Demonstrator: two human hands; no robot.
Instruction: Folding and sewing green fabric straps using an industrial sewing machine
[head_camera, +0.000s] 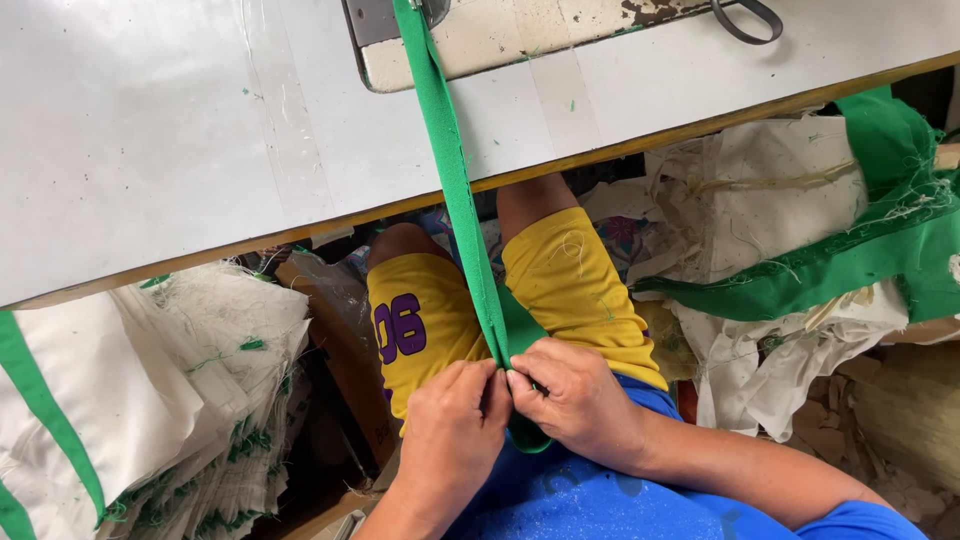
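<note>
1. Table (180, 130): pale grey top filling the upper half of the frame, its front edge slanting from lower left to upper right.
2. Cloth stack (170, 420): white pieces with green trim, lower left, piled below the table edge; no box or bin shows around them.
3. Cloth heap (780, 250): white and green fabric lying loose at right, with stray threads.
4. Shorts (570, 280): yellow, centre frame, worn by the seated person; blue shirt below them at the bottom edge.
5. Machine bed (520, 35): cream plate with worn paint, top centre, set into the table.
6. Strap (455, 180): long green band. Its long axis runs from the machine bed at top centre down over the table edge, between the knees, to the hands at lower centre; the lower end points toward the person and is folded lengthwise.
7. Left hand (455, 430): lower centre, fingertips pinching the strap's folded edge.
8. Right hand (575, 395): just beside the left, touching it, thumb and fingers pressed together on the same fold.
</note>
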